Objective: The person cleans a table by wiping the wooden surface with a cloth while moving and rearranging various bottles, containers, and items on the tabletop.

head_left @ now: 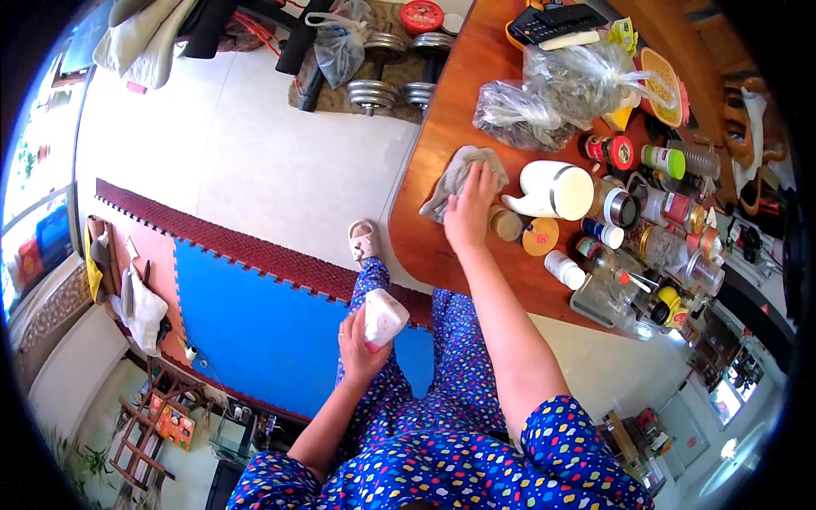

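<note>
My left hand [364, 347] is closed around a small white container [384, 318] with pinkish marks, held in front of my legs, away from the table. What is inside it cannot be seen. On the wooden table [442, 110], my right hand [473, 208] presses down on a crumpled grey cloth [450, 183] near the table's edge, fingers bent over it. Just right of that hand stand a white jug with a handle [561, 190], a small jar [506, 223] and a round jar with an orange-tan lid [541, 237].
Knotted plastic bags [544, 98] lie farther back on the table. Several jars and bottles crowd its right side, among them a red-lidded jar [619, 152] and a white bottle [564, 269]. Dumbbells [374, 95] rest on the floor by a blue mat [255, 327].
</note>
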{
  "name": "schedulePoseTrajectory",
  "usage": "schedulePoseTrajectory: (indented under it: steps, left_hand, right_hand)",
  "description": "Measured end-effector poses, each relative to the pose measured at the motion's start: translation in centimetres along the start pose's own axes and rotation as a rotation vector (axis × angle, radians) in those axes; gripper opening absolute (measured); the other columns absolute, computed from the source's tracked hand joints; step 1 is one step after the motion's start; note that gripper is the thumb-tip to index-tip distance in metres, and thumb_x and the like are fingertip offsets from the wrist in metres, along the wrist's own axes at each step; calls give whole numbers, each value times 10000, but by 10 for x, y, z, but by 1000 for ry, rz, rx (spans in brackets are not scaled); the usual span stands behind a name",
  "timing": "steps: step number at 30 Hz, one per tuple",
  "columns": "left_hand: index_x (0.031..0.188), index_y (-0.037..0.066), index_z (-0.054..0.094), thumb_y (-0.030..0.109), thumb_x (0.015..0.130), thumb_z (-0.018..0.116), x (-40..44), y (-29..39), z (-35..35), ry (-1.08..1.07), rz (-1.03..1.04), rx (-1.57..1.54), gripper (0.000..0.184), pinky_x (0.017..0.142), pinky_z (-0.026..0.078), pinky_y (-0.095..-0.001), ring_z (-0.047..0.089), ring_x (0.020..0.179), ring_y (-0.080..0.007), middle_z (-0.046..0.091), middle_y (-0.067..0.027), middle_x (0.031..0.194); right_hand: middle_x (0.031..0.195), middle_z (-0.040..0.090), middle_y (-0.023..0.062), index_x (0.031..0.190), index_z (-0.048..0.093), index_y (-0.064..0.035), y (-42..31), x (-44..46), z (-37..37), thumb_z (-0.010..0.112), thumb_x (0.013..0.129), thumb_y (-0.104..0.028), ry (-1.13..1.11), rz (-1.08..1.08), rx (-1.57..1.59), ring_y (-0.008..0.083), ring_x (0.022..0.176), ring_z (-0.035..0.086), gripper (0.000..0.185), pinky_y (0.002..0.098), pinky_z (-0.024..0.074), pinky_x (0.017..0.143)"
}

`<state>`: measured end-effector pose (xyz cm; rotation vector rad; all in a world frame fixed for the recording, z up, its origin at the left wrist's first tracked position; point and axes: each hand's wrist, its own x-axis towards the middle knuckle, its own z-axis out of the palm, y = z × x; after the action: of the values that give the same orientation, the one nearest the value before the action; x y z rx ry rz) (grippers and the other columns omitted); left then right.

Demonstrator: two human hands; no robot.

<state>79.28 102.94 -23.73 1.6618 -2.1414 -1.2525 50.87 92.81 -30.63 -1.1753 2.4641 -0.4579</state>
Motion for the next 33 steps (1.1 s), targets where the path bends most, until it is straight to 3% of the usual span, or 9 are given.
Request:
schedulePoseTrajectory:
  steps: [8, 11, 14, 18, 23, 26, 33]
  left_hand:
    - [1338, -12, 450, 140, 655, 790, -23, -11, 12, -8, -127, -238, 779, 976, 420, -437, 531, 1106, -377, 553, -202, 1197]
    - [1328, -12, 463, 151, 659, 799, -27, -16, 15, 32, -141, -236, 766, 983, 409, -444, 528, 1118, -383, 557, -204, 1209]
    - [1345, -12, 452, 152, 664, 796, -24, -24, 20, 8, -179, -264, 780, 999, 398, -447, 524, 1129, -383, 559, -208, 1213]
    - [1346, -15, 449, 147, 671, 788, -14, -20, 12, -5, -219, -277, 773, 1004, 397, -433, 527, 1137, -373, 566, -197, 1220]
    - [1340, 3, 462, 172, 683, 788, -15, -31, 13, -6, -208, -233, 753, 983, 415, -442, 525, 1127, -383, 562, -201, 1204]
    - [1332, -9, 461, 171, 683, 790, -15, -34, 13, 3, -228, -223, 750, 985, 414, -445, 524, 1130, -383, 561, -204, 1209]
    - [1335, -25, 438, 173, 665, 793, -3, -48, 8, 33, -168, -185, 783, 986, 407, -456, 516, 1115, -399, 557, -209, 1202]
  right_hand:
    - [1489, 229, 305, 1431, 255, 86, 22, 47, 6, 594, 818, -38, 157, 185, -95, 496, 1377, 199, 711, 545, 188, 1146]
    - [1469, 265, 319, 1436, 270, 59, 18, 30, 16, 594, 794, -53, 213, 41, -55, 504, 1373, 209, 728, 566, 166, 1146]
    - [1497, 228, 297, 1444, 276, 29, -16, -5, 14, 640, 818, -177, 18, -214, -87, 508, 1388, 177, 753, 577, 173, 1145]
    - [1504, 226, 275, 1456, 274, -10, -22, 27, 22, 707, 814, -334, 12, -257, -245, 508, 1384, 189, 839, 573, 208, 1136]
    - [1491, 254, 263, 1458, 294, -61, -29, 107, 28, 680, 831, -367, 109, -316, -273, 535, 1349, 218, 797, 569, 234, 1122]
    - [1479, 273, 266, 1451, 318, -73, -33, 106, 28, 691, 816, -361, 130, -302, -274, 543, 1342, 221, 791, 564, 234, 1125]
    - [1513, 262, 215, 1441, 370, -128, -42, -13, 21, 708, 793, -288, -55, -363, -152, 505, 1365, 232, 748, 572, 242, 1125]
